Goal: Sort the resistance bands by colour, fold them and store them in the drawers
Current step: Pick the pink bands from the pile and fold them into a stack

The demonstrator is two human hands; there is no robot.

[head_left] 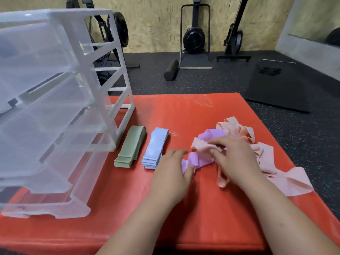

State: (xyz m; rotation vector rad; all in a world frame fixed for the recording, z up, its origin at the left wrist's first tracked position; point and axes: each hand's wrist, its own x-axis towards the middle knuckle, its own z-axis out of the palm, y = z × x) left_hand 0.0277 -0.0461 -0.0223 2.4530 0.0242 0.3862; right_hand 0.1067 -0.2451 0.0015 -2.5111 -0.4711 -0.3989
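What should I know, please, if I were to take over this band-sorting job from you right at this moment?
Hands: the left hand pinches the near end of the purple band; the right hand grips a peach band lying across it.
Done: the green stack and the blue stack lie folded, side by side on the red mat, beside the drawer unit.
Left: free the purple band from the peach pile, fold both colours, then store all four in the drawers. Neither folded stack is in a drawer yet.
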